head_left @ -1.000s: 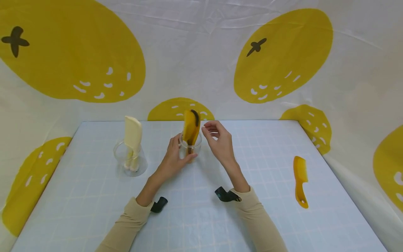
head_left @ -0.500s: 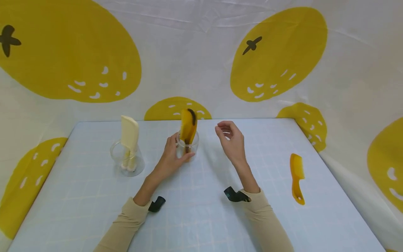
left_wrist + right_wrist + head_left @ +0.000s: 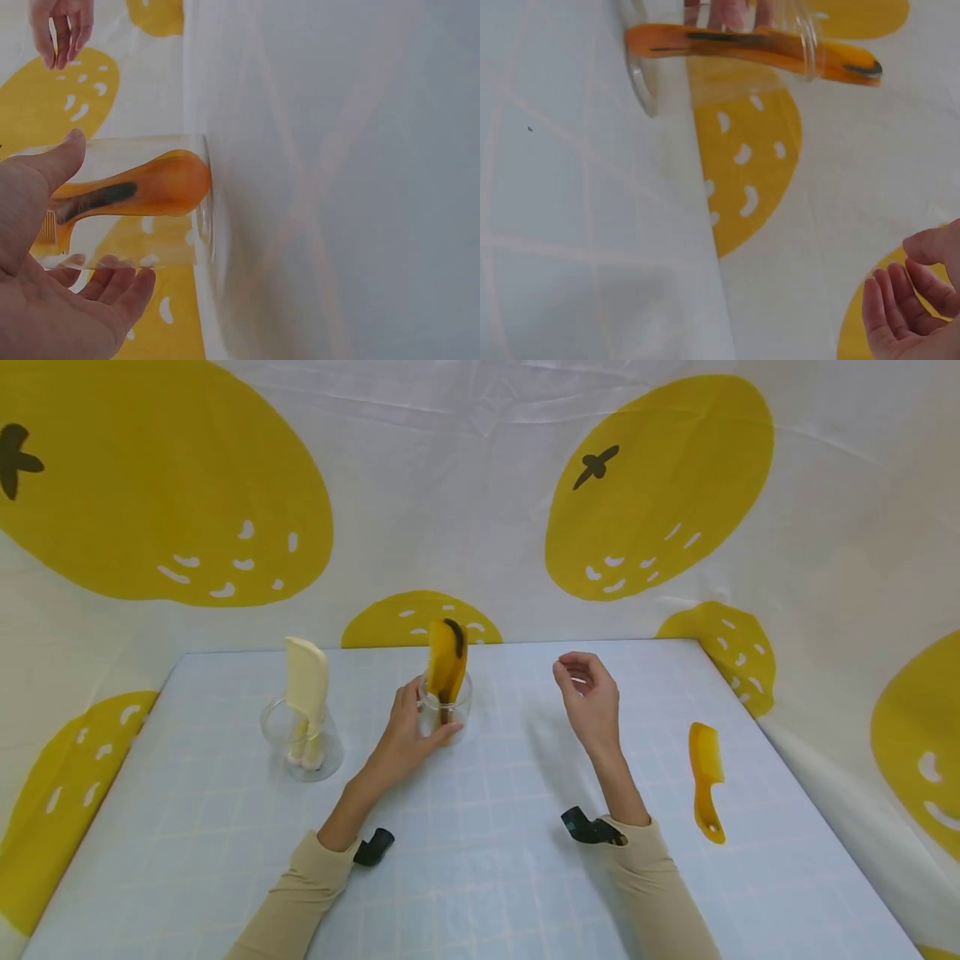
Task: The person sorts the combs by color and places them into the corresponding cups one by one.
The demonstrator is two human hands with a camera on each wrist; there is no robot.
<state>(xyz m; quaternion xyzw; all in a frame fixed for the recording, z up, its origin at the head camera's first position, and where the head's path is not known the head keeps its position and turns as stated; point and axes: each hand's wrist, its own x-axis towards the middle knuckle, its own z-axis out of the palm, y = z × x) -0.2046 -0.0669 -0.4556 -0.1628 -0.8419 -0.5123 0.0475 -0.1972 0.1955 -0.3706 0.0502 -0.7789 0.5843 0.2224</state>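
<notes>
My left hand (image 3: pixel 401 731) holds a clear glass cup (image 3: pixel 180 251) around its side, thumb on one side and fingers on the other. Upright in that cup is amber comb work with dark streaks, a comb (image 3: pixel 447 660) whose toothed part rises above the rim and whose rounded orange handle (image 3: pixel 176 184) reaches the bottom. To the right, my right hand (image 3: pixel 592 702) hovers over the table with fingers loosely curled and nothing in them. Farther right, another amber comb (image 3: pixel 707 781) lies flat on the table, handle toward me.
A clear glass mug (image 3: pixel 330 756) with a handle stands on the left, holding cream combs (image 3: pixel 307 681) with their handles down. The pale blue checked table (image 3: pixel 465 877) ends at a white backdrop (image 3: pixel 442 485) printed with yellow fruit.
My right hand has moved away from the cup toward the right, still holding nothing. The left hand has stayed at the cup, and the view has shifted slightly.
</notes>
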